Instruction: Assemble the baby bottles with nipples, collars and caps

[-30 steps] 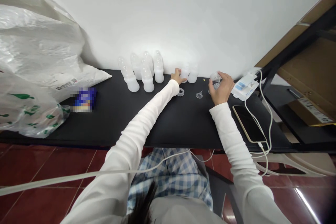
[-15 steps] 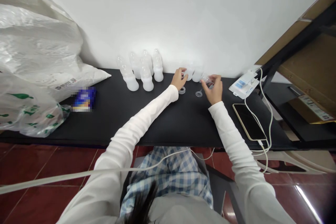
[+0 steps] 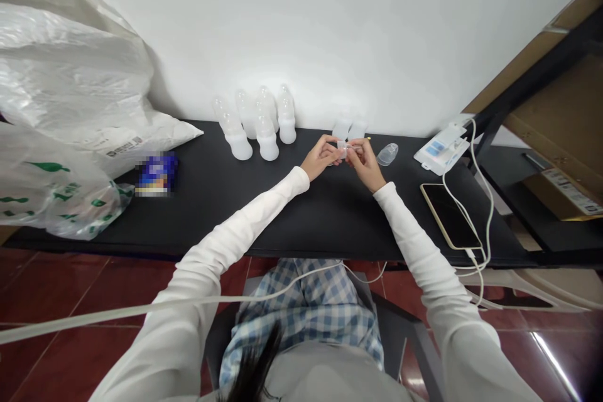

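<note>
My left hand [image 3: 324,156] pinches a clear bottle collar ring [image 3: 342,146] above the black table. My right hand [image 3: 366,163] meets it from the right, its fingers closed on a small clear piece [image 3: 352,147] that looks like a bottle teat and touches the ring. Fingers hide part of both. Just behind my hands stand two frosted white bottles [image 3: 342,128] without caps. A clear dome cap [image 3: 387,154] lies on the table to the right of my right hand.
Several capped baby bottles [image 3: 267,141] stand at left by the wall. Plastic bags [image 3: 70,88] and a blue packet [image 3: 157,174] lie farther left. On the right are a white-and-blue case [image 3: 441,149], a phone [image 3: 451,217] and a white cable [image 3: 488,220].
My right hand has let go of the clear cap and taken the small clear piece. My left hand has picked up the collar ring. Both hands have come together.
</note>
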Demonstrator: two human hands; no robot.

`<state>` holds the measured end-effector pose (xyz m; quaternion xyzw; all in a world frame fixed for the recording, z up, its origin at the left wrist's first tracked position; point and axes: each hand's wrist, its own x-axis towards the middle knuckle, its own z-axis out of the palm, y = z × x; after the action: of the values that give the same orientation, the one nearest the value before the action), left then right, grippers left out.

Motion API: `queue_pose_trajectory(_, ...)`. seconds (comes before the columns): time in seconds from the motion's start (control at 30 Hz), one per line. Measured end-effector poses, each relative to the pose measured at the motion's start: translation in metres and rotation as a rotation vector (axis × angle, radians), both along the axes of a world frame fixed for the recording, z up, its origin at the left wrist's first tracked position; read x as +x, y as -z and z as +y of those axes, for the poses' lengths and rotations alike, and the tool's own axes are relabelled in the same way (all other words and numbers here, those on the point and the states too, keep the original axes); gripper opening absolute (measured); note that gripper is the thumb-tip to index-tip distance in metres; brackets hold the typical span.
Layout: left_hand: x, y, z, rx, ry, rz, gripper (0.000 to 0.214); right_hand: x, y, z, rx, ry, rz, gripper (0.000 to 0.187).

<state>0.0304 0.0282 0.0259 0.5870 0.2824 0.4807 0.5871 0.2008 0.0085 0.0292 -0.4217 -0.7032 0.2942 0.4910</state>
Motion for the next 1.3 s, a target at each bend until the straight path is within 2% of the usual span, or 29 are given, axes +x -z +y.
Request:
queue_pose_trajectory(0.13,-0.004,-0.002,-0.001,0.013,-0.013,0.034,0.053,-0.004,0.000,0.001,-0.014,-0.048,0.036,0.046)
queue_pose_trajectory(0.27,-0.001,-0.006,-0.007,-0.013,-0.027,0.057,0.045,-0.004,-0.001,0.001,0.049,-0.010,-0.038,0.038)
queue_pose_trajectory(0.37,0.001,-0.006,-0.006,-0.074,-0.089,0.112,0.033,-0.004,-0.001,0.000,0.134,0.023,-0.194,0.026)
queue_pose_trajectory(0.43,-0.003,-0.002,-0.001,-0.152,-0.183,0.145,0.034,-0.002,-0.001,0.000,0.219,0.034,-0.327,0.020)
queue_pose_trajectory(0.53,-0.019,0.006,0.009,-0.220,-0.334,0.193,0.034,0.003,-0.005,0.003,0.347,0.121,-0.558,0.024)
queue_pose_trajectory(0.6,-0.034,0.012,0.014,-0.174,-0.383,0.222,0.029,0.005,-0.009,0.007,0.377,0.221,-0.753,0.027)
queue_pose_trajectory(0.7,-0.053,0.018,0.016,-0.038,-0.406,0.310,0.045,0.003,-0.013,0.012,0.353,0.321,-1.042,0.030)
queue_pose_trajectory(0.77,-0.060,0.021,0.015,0.053,-0.398,0.396,0.048,-0.001,-0.012,0.015,0.328,0.340,-1.158,0.033)
queue_pose_trajectory(0.87,-0.064,0.025,0.012,0.169,-0.348,0.548,0.044,-0.004,-0.006,0.017,0.284,0.323,-1.237,0.035)
queue_pose_trajectory(1.0,-0.065,0.031,0.008,0.334,-0.296,0.799,0.029,-0.005,0.003,0.016,0.236,0.339,-1.253,0.029)
queue_pose_trajectory(1.07,-0.067,0.033,0.003,0.420,-0.314,0.860,0.032,-0.008,0.005,0.013,0.248,0.363,-1.230,0.034)
queue_pose_trajectory(1.17,-0.073,0.030,-0.009,0.535,-0.456,0.821,0.044,-0.018,0.007,0.009,0.308,0.331,-1.178,0.044)
queue_pose_trajectory(1.3,-0.087,0.021,-0.020,0.500,-0.907,0.699,0.056,-0.031,0.008,0.004,0.324,0.213,-1.182,0.042)
